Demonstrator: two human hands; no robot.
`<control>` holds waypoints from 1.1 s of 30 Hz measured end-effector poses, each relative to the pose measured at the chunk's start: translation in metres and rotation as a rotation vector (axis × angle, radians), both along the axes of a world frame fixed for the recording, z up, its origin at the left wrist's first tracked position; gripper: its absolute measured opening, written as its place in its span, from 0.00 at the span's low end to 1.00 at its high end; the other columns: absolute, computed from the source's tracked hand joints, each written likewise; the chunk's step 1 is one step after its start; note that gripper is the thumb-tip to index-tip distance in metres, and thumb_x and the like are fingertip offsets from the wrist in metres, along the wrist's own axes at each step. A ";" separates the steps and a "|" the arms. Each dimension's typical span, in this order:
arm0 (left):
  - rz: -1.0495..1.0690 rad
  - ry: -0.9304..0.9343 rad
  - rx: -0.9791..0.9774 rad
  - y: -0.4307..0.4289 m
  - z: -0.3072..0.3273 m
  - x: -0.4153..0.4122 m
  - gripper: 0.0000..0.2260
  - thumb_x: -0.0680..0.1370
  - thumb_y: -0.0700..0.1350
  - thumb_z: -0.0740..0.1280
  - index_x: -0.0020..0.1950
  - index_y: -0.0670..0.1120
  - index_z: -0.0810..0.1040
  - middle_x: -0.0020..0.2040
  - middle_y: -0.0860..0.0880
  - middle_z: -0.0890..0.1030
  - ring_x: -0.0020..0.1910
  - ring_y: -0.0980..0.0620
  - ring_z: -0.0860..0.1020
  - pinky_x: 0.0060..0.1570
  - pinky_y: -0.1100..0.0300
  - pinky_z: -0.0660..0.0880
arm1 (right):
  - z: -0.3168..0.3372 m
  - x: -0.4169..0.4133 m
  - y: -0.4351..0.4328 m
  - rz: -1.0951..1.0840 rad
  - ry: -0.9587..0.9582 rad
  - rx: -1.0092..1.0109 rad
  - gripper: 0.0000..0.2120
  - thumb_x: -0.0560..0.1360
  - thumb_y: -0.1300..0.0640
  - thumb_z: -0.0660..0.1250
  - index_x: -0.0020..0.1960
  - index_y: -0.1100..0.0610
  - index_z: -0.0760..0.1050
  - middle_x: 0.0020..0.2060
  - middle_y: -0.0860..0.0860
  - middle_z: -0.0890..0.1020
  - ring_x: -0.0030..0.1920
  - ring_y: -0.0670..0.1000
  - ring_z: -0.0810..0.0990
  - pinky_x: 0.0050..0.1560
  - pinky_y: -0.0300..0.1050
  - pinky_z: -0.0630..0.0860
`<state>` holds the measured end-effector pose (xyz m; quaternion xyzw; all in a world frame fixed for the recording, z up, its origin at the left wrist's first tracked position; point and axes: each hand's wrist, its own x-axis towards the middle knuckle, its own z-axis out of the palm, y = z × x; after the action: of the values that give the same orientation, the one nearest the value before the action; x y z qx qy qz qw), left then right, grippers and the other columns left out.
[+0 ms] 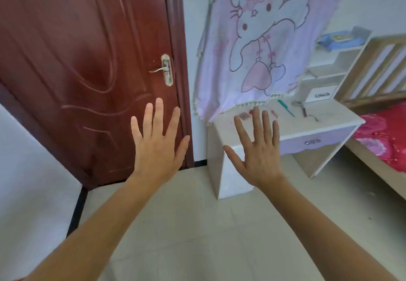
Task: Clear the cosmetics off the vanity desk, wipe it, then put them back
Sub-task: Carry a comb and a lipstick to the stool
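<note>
Both arms outstretched, left hand and right hand splayed empty, vanity desk, red door.

Bright, even daylight (soft motion blur, wide-angle edge bending).

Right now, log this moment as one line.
left hand: open, empty | right hand: open, empty | vanity desk: uncleared | green comb: on desk

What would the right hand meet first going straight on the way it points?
The right hand would likely reach the vanity desk first, near the small reddish case; depth is unclear.
</note>
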<state>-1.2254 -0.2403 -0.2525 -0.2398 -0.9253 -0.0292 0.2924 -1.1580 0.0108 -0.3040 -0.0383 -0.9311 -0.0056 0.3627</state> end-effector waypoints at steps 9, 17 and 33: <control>-0.231 -0.061 0.055 0.222 0.006 -0.014 0.29 0.79 0.57 0.58 0.78 0.47 0.59 0.79 0.37 0.50 0.77 0.37 0.50 0.70 0.32 0.55 | 0.005 0.045 0.209 -0.274 -0.109 -0.097 0.38 0.79 0.32 0.51 0.81 0.49 0.46 0.79 0.59 0.45 0.79 0.61 0.43 0.76 0.65 0.48; -0.329 -0.124 0.069 0.377 -0.047 -0.080 0.31 0.79 0.57 0.57 0.79 0.47 0.56 0.79 0.36 0.46 0.78 0.37 0.43 0.71 0.32 0.51 | -0.039 0.011 0.342 -0.356 -0.228 -0.122 0.38 0.79 0.32 0.50 0.81 0.50 0.45 0.79 0.59 0.43 0.79 0.61 0.42 0.76 0.65 0.49; -0.424 -0.358 -0.032 0.678 -0.064 -0.270 0.31 0.80 0.58 0.56 0.80 0.49 0.50 0.79 0.39 0.40 0.77 0.39 0.38 0.73 0.36 0.46 | -0.041 -0.150 0.606 -0.524 -0.423 -0.156 0.36 0.79 0.33 0.46 0.81 0.50 0.42 0.78 0.58 0.36 0.78 0.61 0.37 0.77 0.63 0.48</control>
<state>-1.4950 0.4379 -0.3162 -0.4237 -0.8917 -0.1173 0.1076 -1.3081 0.6165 -0.3447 -0.3018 -0.9418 -0.0352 0.1440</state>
